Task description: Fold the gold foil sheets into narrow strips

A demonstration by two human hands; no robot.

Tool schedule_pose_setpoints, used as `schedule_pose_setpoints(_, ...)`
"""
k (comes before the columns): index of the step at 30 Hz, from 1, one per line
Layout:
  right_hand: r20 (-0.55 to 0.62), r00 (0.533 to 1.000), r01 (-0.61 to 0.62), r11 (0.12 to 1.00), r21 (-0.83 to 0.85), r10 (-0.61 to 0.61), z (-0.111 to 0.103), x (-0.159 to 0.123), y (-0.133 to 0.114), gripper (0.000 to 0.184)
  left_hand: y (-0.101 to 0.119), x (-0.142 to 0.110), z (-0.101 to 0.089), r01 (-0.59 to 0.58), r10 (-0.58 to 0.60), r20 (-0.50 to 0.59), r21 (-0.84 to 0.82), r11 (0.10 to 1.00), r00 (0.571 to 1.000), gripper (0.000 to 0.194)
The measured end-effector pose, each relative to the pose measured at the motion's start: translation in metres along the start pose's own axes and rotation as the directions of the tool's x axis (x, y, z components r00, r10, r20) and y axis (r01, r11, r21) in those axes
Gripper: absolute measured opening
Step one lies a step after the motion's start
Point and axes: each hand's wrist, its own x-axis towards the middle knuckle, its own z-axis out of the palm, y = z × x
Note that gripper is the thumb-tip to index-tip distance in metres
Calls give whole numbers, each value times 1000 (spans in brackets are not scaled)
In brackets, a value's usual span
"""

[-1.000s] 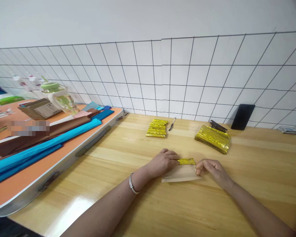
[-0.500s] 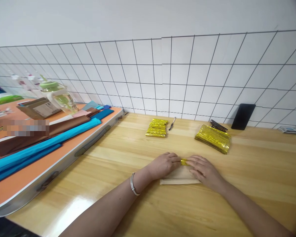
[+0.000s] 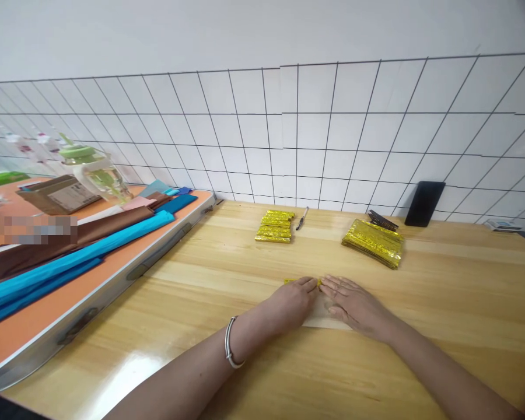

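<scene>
On the wooden table lies a piece of pale beige paper (image 3: 326, 318) with a gold foil strip (image 3: 292, 280) along its far edge. Bent and close together, the fingers of my left hand (image 3: 294, 300) press on the strip, whose left end shows beyond them; my left thumb is hidden. My right hand (image 3: 354, 303) rests flat on the paper with fingers stretched out, their tips by the strip, and the thumb apart. Most of the strip and paper is covered by both hands.
Behind my hands lie smaller gold foil pieces (image 3: 275, 226), a pen (image 3: 302, 219), a gold foil stack (image 3: 374, 242) with a black clip (image 3: 382, 220), and a black phone (image 3: 424, 204) against the tiled wall. An orange-topped table (image 3: 39, 326) at left holds coloured rolls (image 3: 126, 240), a box (image 3: 65, 195) and a bottle (image 3: 98, 172).
My left hand has come closer to my right, covering more of the paper; the strip's left end now shows beyond it. The right fingers are stretched flatter. The whole view has shifted slightly.
</scene>
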Motion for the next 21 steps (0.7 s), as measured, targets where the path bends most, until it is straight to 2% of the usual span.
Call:
schedule_pose_setpoints(4, -20, 1000, -6, 1000, -4, 6, 1, -1, -2, 56, 10, -1, 2, 35, -36, 9, 40, 999, 999, 34)
schedule_pose_setpoints(11, -37, 999, 12, 999, -43, -13, 3, -3, -6, 63, 15, -1, 17, 130, -130, 14, -5, 991, 991, 54)
schedule_pose_setpoints(16, -22, 1000, 15, 999, -43, -16, 2, -4, -8, 64, 16, -2, 14, 140, -140, -5, -21, 990, 990, 55)
schedule_pose_setpoints(21, -2, 1000, 7, 999, -46, -7, -1, -4, -4, 66, 5, -2, 12, 115, -118, -28, -91, 989, 993, 55)
